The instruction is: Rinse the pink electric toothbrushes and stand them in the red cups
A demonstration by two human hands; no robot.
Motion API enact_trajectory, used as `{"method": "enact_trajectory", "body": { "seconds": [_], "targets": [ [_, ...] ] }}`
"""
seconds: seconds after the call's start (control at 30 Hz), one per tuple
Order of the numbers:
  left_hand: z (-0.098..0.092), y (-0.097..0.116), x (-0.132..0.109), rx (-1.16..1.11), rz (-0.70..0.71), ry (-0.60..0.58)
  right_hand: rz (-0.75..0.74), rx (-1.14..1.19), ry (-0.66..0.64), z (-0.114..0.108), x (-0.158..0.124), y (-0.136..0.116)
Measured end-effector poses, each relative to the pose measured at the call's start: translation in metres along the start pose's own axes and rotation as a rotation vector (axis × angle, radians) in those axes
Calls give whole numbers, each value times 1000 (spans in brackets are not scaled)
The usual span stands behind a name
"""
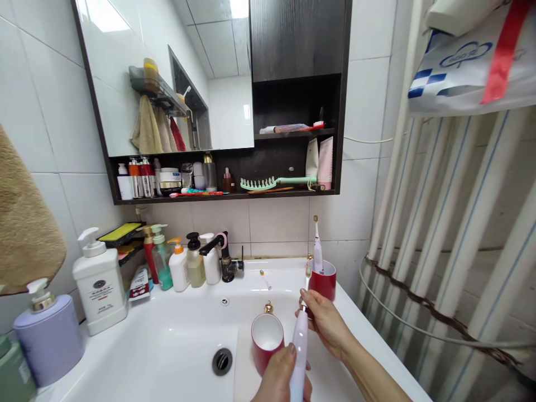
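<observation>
Fingers (288, 354) closed on both ends of one toothbrush (297, 360)

Left hand (277, 375), bottom centre of frame: curled round the lilac handle (300, 335), thumb along its side, no gap. Good low grip, clear of the joint. Near red cup (264, 362) is just left of it, drain (221, 362) further left; keep small parts off that side. Right hand (329, 321), right of centre: fingertips pinched on the stem of the brush head (309, 272), just above the handle top. Can't tell how fully the head is seated. Work straight along the shaft, no sideways levering; stay off the bristles. Beyond, far red cup (326, 286) holds a second toothbrush (318, 254), close enough to bump. Loose brush head (267, 283) lies on the sink ledge (287, 271), upper middle; don't sweep it. Tap (226, 268) is left of that.
</observation>
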State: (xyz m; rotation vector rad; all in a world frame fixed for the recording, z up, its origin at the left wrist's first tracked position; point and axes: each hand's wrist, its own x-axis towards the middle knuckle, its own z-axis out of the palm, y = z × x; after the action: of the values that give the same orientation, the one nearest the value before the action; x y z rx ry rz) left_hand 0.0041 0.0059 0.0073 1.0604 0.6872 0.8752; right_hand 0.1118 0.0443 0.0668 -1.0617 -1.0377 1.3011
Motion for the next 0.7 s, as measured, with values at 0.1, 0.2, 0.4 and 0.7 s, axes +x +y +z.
{"method": "enact_trajectory", "body": {
  "seconds": [0.1,0.2,0.4,0.7],
  "targets": [
    [1,0,-1,-17,-2,11,-10,-28,8,1,0,0],
    [2,2,-2,-25,-5,32,-3,-33,-6,2,-1,0],
    [1,4,-2,-13,0,22,3,-31,-26,3,-2,-1],
    [-2,2,-1,-15,21,5,-61,-157,-9,8,-3,3]
  ]
}}
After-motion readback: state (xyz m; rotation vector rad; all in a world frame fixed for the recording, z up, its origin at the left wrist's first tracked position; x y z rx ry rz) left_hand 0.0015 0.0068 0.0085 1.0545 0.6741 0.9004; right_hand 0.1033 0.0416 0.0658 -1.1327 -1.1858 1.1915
